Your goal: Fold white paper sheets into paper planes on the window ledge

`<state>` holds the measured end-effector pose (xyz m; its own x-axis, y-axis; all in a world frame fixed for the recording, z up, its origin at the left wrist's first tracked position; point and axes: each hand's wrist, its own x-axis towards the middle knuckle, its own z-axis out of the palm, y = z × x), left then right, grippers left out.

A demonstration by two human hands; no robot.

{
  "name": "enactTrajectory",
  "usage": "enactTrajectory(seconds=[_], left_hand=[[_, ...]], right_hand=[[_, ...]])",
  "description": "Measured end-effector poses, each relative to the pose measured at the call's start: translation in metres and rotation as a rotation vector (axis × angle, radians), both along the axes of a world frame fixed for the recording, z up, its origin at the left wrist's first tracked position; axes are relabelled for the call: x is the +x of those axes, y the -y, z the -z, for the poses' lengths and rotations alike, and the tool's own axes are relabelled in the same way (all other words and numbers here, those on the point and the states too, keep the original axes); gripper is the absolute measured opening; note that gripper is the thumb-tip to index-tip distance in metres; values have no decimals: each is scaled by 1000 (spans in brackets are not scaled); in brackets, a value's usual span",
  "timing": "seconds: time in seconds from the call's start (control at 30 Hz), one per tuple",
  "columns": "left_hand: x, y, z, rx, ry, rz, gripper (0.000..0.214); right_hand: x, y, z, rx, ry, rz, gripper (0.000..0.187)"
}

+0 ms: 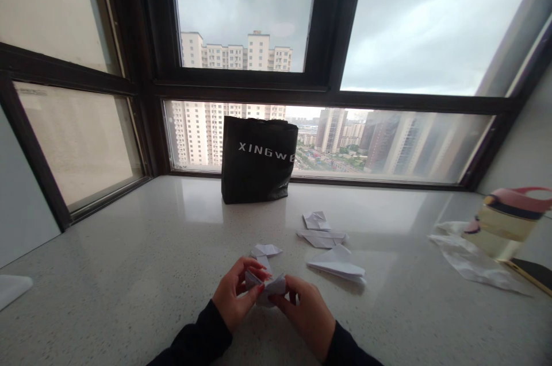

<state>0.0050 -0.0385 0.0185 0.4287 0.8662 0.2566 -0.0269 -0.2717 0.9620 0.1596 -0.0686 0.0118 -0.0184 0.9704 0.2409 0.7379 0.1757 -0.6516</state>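
Black bag [259,168], lettered XINGWE, upright on surface [129,262] near window [338,81]. Right side: pink-lidded bottle [509,231], crumpled white sheet [466,259] at its base, phone [535,274] near. Beyond glass: tall buildings [331,131], cloudy sky [431,27].

White paper [276,285], black bag [259,179], pale speckled counter [129,245]

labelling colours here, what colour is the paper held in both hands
The held paper is white, as the head view shows.
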Motion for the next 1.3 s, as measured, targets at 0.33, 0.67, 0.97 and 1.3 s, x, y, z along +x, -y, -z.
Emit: enactTrajectory(seconds=[0.33,0.67,0.97,1.3], left_hand=[[0,-5,10,79,-153,62,13],[-1,-4,10,42,-155,68,16],[-1,-6,9,22,-121,-4,13],[-7,-22,1,-64,209,-353,34]], right_hand=[[1,0,2,-26,125,37,6],[-1,3,-4,-59,175,48,7],[1,4,1,126,107,13,14],[3,1,3,250,445,-148,49]])
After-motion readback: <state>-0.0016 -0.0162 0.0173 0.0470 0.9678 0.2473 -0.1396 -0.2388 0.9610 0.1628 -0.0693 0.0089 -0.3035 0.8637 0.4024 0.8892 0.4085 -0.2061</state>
